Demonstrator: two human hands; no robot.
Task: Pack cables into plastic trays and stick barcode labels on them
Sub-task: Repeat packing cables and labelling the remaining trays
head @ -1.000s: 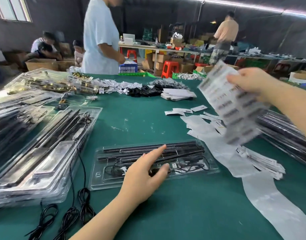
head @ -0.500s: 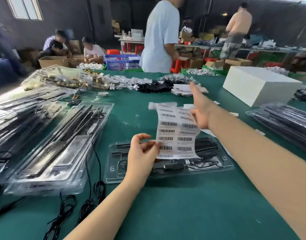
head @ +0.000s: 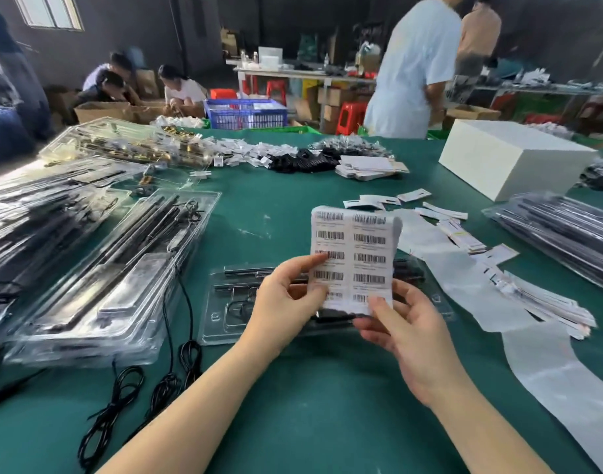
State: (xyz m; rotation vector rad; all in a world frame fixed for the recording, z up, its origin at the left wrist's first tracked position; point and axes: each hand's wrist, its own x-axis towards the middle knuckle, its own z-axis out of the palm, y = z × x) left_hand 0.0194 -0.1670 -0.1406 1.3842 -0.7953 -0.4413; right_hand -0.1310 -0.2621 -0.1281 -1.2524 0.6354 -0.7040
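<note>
- Both hands hold white sheet of barcode labels (head: 354, 258) upright above clear plastic tray w/ black cables (head: 224, 302) on green table (head: 327, 405).
- Left hand (head: 286, 302) pinches sheet's left edge; right hand (head: 406, 333) grips bottom right corner.
- Stack of filled clear trays (head: 105, 275) at left, loose black cable coils (head: 129, 398) in front.
- White box (head: 512, 162) far right.

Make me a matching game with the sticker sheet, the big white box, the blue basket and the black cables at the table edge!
Things:
1. barcode sheet
2. white box
3. blue basket
4. loose black cables

Places:
A. beyond the table's far edge
B. near-left table edge
C. held in both hands
D. far right on the table

Pairs: 1-C, 2-D, 3-A, 4-B
</note>
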